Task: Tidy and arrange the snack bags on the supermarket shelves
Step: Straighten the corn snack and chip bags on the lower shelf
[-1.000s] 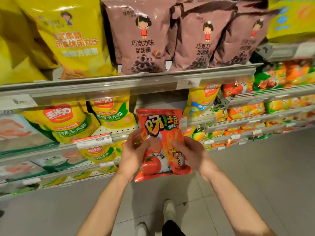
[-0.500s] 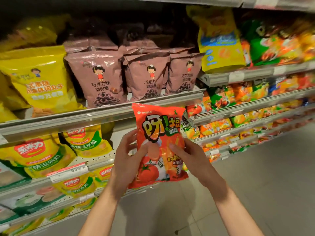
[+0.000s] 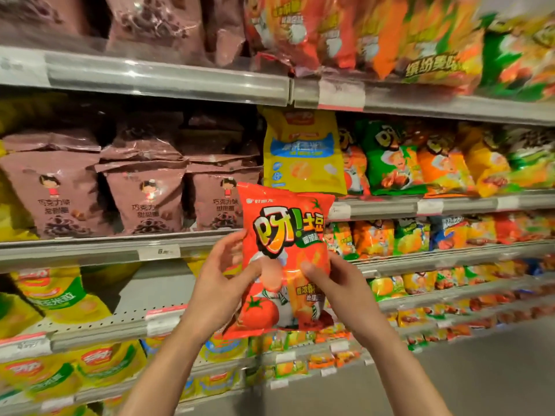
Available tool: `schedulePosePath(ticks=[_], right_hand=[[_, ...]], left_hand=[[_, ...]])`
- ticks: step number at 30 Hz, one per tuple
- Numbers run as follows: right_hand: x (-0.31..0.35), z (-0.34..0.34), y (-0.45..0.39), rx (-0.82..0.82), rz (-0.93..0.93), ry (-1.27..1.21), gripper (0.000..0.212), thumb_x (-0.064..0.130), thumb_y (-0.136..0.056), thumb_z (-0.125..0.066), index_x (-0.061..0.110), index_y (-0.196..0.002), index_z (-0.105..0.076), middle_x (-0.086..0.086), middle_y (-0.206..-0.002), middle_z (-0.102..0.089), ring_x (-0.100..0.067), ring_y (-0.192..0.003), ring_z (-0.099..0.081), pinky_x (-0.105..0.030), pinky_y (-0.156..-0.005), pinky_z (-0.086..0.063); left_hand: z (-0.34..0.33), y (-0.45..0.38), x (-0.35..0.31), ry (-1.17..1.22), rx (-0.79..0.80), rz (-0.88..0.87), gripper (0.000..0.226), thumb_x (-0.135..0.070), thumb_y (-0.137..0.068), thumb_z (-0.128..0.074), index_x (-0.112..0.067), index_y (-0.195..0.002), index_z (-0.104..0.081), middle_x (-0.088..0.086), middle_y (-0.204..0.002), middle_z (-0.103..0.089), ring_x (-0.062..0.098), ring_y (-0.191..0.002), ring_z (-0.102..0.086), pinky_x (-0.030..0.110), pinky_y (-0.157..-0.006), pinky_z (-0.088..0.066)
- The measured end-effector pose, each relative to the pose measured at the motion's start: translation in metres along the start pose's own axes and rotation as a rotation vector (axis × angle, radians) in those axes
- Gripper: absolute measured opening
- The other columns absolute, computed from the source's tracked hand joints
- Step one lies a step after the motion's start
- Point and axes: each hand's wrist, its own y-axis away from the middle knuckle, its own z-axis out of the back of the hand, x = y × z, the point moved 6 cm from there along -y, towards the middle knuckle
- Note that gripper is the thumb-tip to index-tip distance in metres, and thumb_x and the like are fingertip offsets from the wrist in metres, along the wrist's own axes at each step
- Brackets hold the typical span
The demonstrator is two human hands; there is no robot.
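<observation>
I hold a red tomato-flavour snack bag upright in front of the shelves, at the middle of the view. My left hand grips its left edge, thumb across the front. My right hand grips the right side, thumb pressed on the front. The bag's top reaches the edge of the shelf that carries a yellow bag and green and orange bags.
Brown chocolate-ring bags stand in a row to the left. Yellow-green corn bags fill the lower left shelves. The top shelf bears brown and orange bags. Grey floor lies at the lower right.
The view has swung upward and to the right, showing higher shelves. The red bag has risen with both hands still gripping it, now level with the yellow-bag shelf.
</observation>
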Motion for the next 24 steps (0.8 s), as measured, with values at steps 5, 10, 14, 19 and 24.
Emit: schedulePosePath(ticks=[5, 10, 14, 19, 24], right_hand=[[0.022, 0.031, -0.032, 0.068, 0.046, 0.002, 0.029, 0.043, -0.093, -0.069, 0.03, -0.118, -0.073, 0.015, -0.115, -0.077, -0.001, -0.108, -0.071, -0.009, -0.081, -0.052], [0.045, 0.039, -0.064, 0.045, 0.068, 0.005, 0.034, 0.041, -0.093, -0.068, 0.023, -0.121, -0.071, 0.011, -0.112, -0.078, -0.006, -0.105, -0.073, -0.014, -0.079, -0.055], [0.051, 0.05, -0.08, 0.027, 0.039, -0.001, 0.045, 0.057, -0.086, -0.069, 0.032, -0.123, -0.07, 0.014, -0.116, -0.077, -0.004, -0.109, -0.071, -0.025, -0.089, -0.056], [0.047, 0.076, -0.094, -0.046, 0.023, -0.033, 0.058, 0.062, -0.08, -0.073, 0.03, -0.128, -0.068, 0.01, -0.123, -0.075, -0.012, -0.12, -0.068, -0.046, -0.111, -0.048], [0.05, 0.107, -0.109, -0.083, 0.017, -0.068, 0.042, 0.047, -0.09, -0.071, 0.024, -0.124, -0.07, 0.006, -0.115, -0.078, -0.016, -0.109, -0.074, -0.047, -0.103, -0.054]], left_hand=[[-0.026, -0.032, -0.027, -0.051, -0.006, -0.044, 0.046, -0.016, -0.089, -0.079, -0.036, -0.125, -0.059, -0.031, -0.111, -0.071, -0.008, -0.101, -0.067, 0.008, -0.082, -0.049], [-0.034, -0.067, -0.053, -0.066, 0.014, -0.092, 0.048, -0.042, -0.083, -0.079, -0.04, -0.126, -0.056, -0.034, -0.111, -0.069, -0.011, -0.103, -0.064, 0.007, -0.079, -0.049], [-0.046, -0.094, -0.061, -0.088, 0.058, -0.096, 0.047, -0.038, -0.089, -0.076, -0.037, -0.131, -0.055, -0.012, -0.126, -0.068, 0.007, -0.111, -0.066, 0.03, -0.093, -0.055], [-0.066, -0.115, -0.065, -0.111, 0.145, -0.048, 0.059, -0.063, -0.078, -0.079, -0.044, -0.128, -0.053, -0.017, -0.107, -0.071, 0.002, -0.099, -0.07, 0.033, -0.088, -0.06], [-0.08, -0.136, -0.073, -0.166, 0.119, -0.027, 0.054, -0.058, -0.084, -0.07, -0.034, -0.131, -0.055, -0.012, -0.118, -0.067, 0.001, -0.099, -0.067, 0.033, -0.095, -0.055]])
